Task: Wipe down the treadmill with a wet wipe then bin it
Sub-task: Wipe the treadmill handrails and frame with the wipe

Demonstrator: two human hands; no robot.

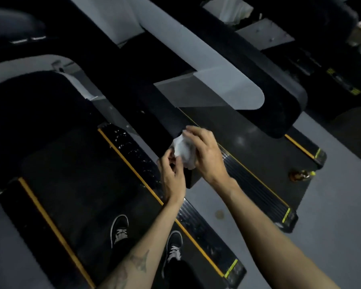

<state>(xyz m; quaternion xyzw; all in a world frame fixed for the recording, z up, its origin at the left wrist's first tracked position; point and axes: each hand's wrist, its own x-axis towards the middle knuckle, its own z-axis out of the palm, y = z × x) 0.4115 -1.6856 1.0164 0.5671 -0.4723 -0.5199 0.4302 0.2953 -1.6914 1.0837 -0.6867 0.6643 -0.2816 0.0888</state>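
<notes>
A crumpled white wet wipe [182,150] is held between both hands above the end of the treadmill's black right handrail [154,113]. My left hand [172,174] pinches the wipe's lower left edge with curled fingers. My right hand [205,152] covers the wipe from the right, its fingers wrapped over the top. I stand on the black treadmill belt [75,180], with both dark shoes visible below. The belt's yellow-edged right side rail [138,163] carries white specks.
A second treadmill [248,130] stands to the right with its own black handrail and grey panel [227,84]. A small brown bottle-like object [301,175] lies on the grey floor [331,226] between the machines. No bin shows.
</notes>
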